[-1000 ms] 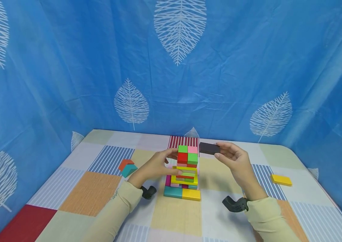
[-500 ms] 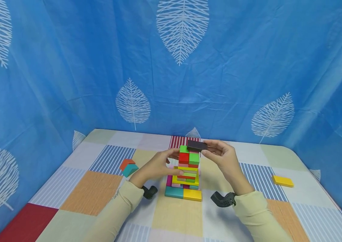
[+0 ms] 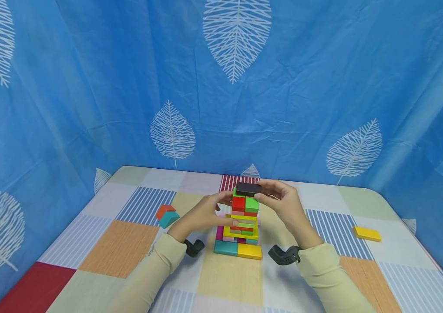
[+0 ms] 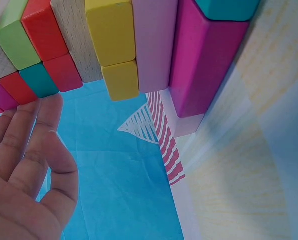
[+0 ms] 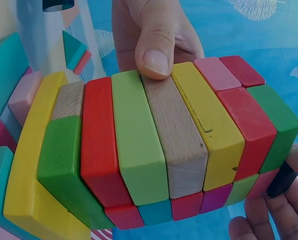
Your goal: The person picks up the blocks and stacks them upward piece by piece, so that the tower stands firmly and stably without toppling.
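A tower of coloured and plain wooden blocks (image 3: 239, 203) stands upright in the middle of the table. My left hand (image 3: 203, 215) holds it from the left, its thumb against a bare wooden block (image 5: 176, 127) on the near side. In the left wrist view, the fingers (image 4: 26, 140) reach the tower's far side. Between the thumb and fingers of my right hand (image 3: 284, 206), a black block (image 3: 248, 188) lies level at the tower's top; whether it bears on the green and pink blocks below cannot be told. Only one end of it shows in the right wrist view.
Orange and teal blocks (image 3: 168, 218) lie together on the left. A yellow block (image 3: 367, 234) lies far right. Teal (image 3: 226, 248) and yellow (image 3: 250, 251) blocks form the tower's near base. A blue leaf-patterned curtain (image 3: 284, 87) hangs behind the patchwork-covered table (image 3: 229, 278).
My right hand has moved left with the black block, from beside the tower to over its top, then slightly further left. The left hand has kept its place on the tower.
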Motion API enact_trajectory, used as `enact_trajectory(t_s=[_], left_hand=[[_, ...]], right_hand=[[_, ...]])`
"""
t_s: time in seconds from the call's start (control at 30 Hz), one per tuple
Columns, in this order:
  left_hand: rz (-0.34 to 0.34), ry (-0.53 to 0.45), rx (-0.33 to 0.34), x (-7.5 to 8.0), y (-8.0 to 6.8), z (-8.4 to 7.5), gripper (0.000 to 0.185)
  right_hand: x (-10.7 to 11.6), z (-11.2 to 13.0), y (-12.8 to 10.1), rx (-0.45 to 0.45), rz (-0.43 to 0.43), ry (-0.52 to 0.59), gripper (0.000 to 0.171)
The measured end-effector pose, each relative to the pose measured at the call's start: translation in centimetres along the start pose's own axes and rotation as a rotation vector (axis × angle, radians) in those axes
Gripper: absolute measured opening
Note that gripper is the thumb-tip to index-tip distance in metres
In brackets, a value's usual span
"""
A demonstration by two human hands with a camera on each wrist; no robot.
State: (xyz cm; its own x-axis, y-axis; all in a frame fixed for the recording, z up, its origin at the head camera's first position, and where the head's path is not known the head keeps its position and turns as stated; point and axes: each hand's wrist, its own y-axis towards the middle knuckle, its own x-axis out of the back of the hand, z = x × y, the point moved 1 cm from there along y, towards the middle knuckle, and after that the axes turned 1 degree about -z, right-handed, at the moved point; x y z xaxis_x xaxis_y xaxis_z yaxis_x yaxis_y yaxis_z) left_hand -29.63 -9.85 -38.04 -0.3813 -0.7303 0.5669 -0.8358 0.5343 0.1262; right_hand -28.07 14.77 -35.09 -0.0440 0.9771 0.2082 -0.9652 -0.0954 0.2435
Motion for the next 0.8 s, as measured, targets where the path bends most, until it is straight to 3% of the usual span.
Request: enact_trajectory(t_s=[0.53, 0.8], left_hand=[[0.002, 0.015, 0.01, 0.0, 0.1, -0.1, 0.082], [-0.001, 0.017, 0.032, -0.1, 0.0, -0.1, 0.085]], right_hand=[[-0.3, 0.2, 0.2, 0.016, 0.035, 0.009, 0.04], [0.8, -0.1, -0.1, 0.026, 0.063, -0.008, 0.048]])
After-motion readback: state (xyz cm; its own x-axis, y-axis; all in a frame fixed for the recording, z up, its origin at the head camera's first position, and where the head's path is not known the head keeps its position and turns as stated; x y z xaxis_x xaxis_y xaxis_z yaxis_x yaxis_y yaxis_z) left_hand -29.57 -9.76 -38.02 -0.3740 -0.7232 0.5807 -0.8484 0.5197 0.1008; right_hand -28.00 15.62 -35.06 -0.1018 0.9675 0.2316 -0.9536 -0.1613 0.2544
